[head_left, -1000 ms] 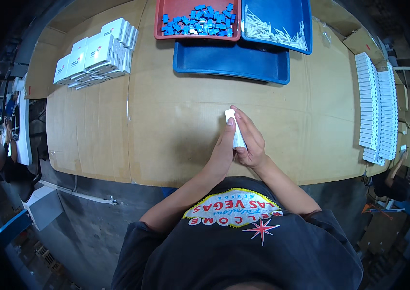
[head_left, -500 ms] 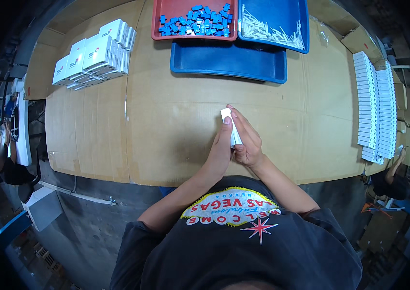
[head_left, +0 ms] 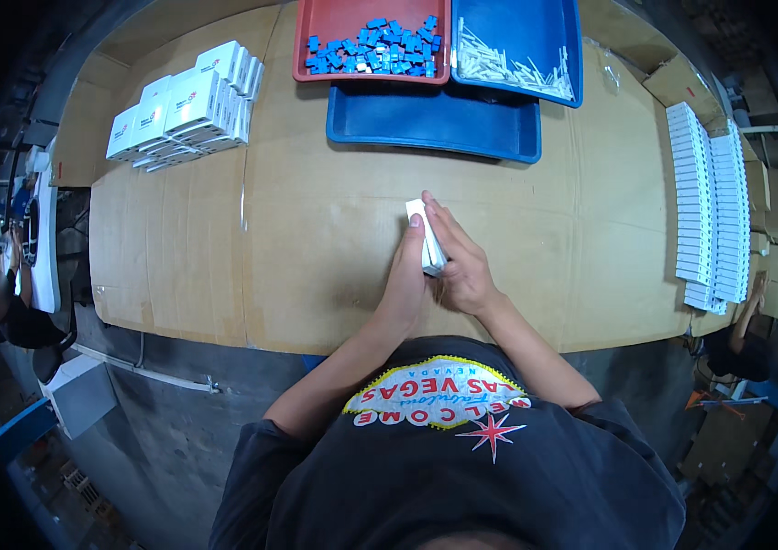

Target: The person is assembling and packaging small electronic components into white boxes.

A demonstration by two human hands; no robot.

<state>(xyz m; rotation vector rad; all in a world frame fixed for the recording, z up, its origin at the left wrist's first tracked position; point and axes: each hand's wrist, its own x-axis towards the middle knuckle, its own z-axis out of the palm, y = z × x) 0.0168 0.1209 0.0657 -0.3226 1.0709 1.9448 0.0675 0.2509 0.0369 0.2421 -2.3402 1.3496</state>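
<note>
Cardboard-topped table (head_left: 316, 238): left hand (head_left: 405, 280), right hand (head_left: 462, 266) pressed together, pinching small white box (head_left: 427, 240).

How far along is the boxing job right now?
Done, it seems: rows of flat white boxes at the table's right edge. In hand: one small white box pressed between the left hand and right hand. Left: blue parts in the red tray and stacked white cartons.

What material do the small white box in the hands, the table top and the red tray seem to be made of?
Small white box: likely thin cardboard, matt white, with sharp folded edges, held between left hand and right hand.
Table top: probably cardboard or fibreboard sheets, dull tan, with visible seams.
Red tray: apparently moulded plastic, smooth, with rounded rim.
</note>
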